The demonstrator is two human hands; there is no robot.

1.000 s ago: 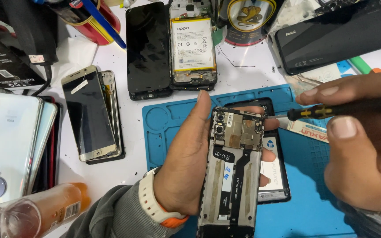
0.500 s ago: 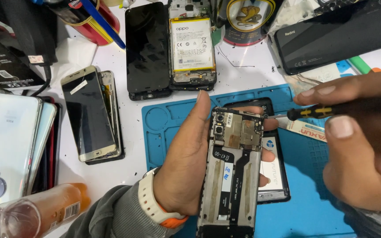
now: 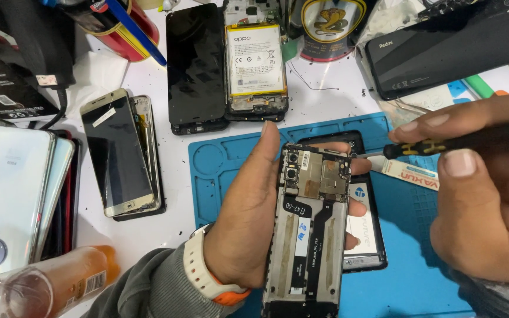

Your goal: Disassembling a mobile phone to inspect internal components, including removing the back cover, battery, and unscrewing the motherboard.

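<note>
1. The left hand (image 3: 248, 218) grips an opened phone frame (image 3: 310, 229) along its long edges, thumb up the left side and fingertips wrapped around the right. The exposed board and cameras face up toward the person, which seems meant to keep the screw points in plain sight.

2. The right hand (image 3: 484, 200) pinches a black-handled screwdriver (image 3: 443, 144) between thumb and forefinger. The shaft lies nearly level, its tip at the upper right corner of the frame; whether the tip touches cannot be told.

3. The frame is held above a blue work mat (image 3: 407, 282), over another dark phone body (image 3: 366, 235) lying flat on the mat, so loose parts would likely drop onto the mat.

4. Behind the mat lie a black display panel (image 3: 197, 68) and a phone with its battery exposed (image 3: 254, 65), side by side.

5. At left, a gold-edged phone (image 3: 119, 156) rests beside a stack of handsets (image 3: 16, 194); an orange bottle (image 3: 42, 282) lies near.
</note>
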